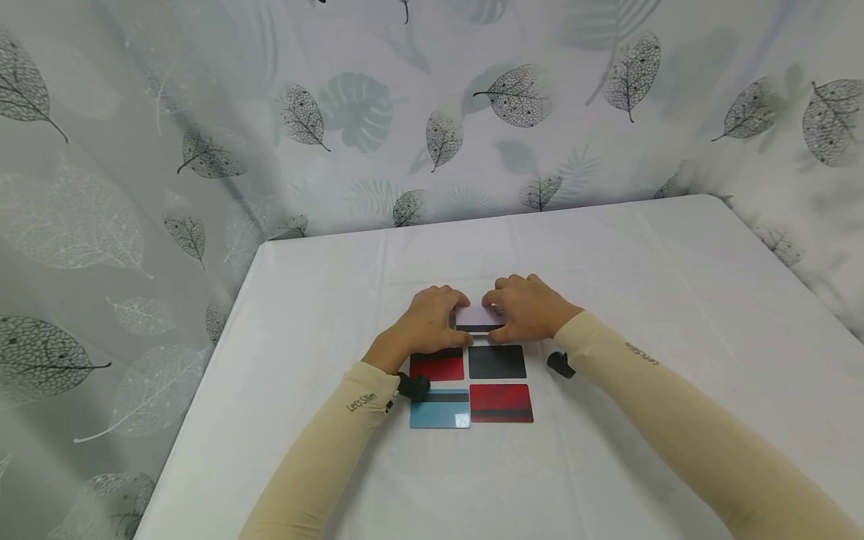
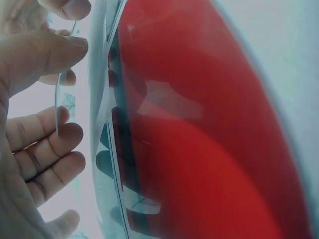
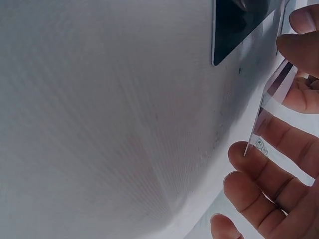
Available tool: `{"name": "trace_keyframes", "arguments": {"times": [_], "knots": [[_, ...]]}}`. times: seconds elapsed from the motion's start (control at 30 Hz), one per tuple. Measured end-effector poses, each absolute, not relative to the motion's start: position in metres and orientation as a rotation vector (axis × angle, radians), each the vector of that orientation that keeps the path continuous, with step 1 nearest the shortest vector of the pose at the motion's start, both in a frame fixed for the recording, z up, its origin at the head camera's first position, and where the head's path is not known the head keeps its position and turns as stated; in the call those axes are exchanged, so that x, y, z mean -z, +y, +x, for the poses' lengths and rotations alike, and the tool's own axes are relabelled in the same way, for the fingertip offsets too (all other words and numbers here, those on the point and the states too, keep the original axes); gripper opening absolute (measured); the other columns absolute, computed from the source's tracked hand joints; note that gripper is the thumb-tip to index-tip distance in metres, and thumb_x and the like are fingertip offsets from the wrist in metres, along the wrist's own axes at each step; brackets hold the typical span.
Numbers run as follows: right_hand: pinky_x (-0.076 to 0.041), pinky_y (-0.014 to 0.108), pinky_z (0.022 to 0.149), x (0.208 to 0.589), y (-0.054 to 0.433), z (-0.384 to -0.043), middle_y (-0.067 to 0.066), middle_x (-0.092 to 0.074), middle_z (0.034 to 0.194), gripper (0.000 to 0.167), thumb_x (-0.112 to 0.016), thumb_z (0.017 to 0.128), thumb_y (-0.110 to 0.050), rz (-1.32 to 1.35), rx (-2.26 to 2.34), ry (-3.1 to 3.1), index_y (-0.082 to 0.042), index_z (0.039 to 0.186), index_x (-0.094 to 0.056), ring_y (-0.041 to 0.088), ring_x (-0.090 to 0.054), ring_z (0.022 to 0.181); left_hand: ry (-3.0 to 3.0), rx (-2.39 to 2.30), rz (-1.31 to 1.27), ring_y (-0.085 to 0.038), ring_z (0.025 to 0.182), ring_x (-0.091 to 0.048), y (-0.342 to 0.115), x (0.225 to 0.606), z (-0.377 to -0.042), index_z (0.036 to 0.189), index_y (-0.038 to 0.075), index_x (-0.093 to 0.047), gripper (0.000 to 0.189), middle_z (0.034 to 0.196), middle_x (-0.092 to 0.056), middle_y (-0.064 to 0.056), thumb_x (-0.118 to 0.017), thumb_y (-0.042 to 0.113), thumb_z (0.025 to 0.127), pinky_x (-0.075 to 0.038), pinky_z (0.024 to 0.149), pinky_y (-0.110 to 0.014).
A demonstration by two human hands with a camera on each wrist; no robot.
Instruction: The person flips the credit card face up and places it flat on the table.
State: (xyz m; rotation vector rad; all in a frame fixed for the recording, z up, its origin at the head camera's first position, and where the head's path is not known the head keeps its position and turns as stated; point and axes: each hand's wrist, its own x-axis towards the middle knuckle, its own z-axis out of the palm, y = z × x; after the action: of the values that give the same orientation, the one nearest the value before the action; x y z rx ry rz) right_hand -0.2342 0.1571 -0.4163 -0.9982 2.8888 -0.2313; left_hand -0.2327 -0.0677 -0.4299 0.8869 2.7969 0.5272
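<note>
Between my two hands is a pale lilac card (image 1: 478,316) with a dark stripe along its near side. My left hand (image 1: 428,321) pinches its left end, thumb on the near edge and fingers on the far one. The right hand (image 1: 531,307) holds the right end the same way. In both wrist views the card (image 3: 255,124) appears edge-on, raised off the table. Just nearer to me lie a red card (image 1: 440,367), partly covered by the left hand, and a black card (image 1: 497,362). Below these lie a light blue card (image 1: 439,416) and another red card (image 1: 501,399).
The cards lie flat in two rows on a white-covered table (image 1: 628,300). A leaf-patterned curtain (image 1: 378,150) hangs behind it and along the left. Dark wrist devices (image 1: 413,386) sit under both sleeves, the left one close over the blue card's corner.
</note>
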Motion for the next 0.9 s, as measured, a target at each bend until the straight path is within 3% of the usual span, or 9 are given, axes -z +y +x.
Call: {"name": "trace_keyframes", "arguments": {"times": [0.6,0.9], "knots": [[-0.045,0.042,0.072,0.4188,0.1548,-0.2346,-0.002,-0.060,0.084,0.046,-0.080,0.081,-0.044,-1.013,0.278,2.885,-0.016,0.116,-0.075,0.019,-0.055,0.081,2.802,-0.686,0.915,-0.021,0.111,-0.055,-0.0722,0.4326,-0.2332,0.129,0.008,-0.064,0.055,0.121,-0.066,-0.005,-0.076,0.040,0.085,-0.042,0.109,-0.048],[-0.050,0.046,0.082,0.4184,0.1547,-0.2341,-0.004,-0.068,0.092,0.048,-0.079,0.083,-0.043,-1.000,0.326,2.868,-0.013,0.121,-0.074,0.021,-0.059,0.089,2.770,-0.813,0.889,-0.020,0.111,-0.054,-0.0726,0.4330,-0.2333,0.129,0.009,-0.062,0.054,0.122,-0.064,-0.005,-0.077,0.034,0.084,-0.043,0.105,-0.046]]}}
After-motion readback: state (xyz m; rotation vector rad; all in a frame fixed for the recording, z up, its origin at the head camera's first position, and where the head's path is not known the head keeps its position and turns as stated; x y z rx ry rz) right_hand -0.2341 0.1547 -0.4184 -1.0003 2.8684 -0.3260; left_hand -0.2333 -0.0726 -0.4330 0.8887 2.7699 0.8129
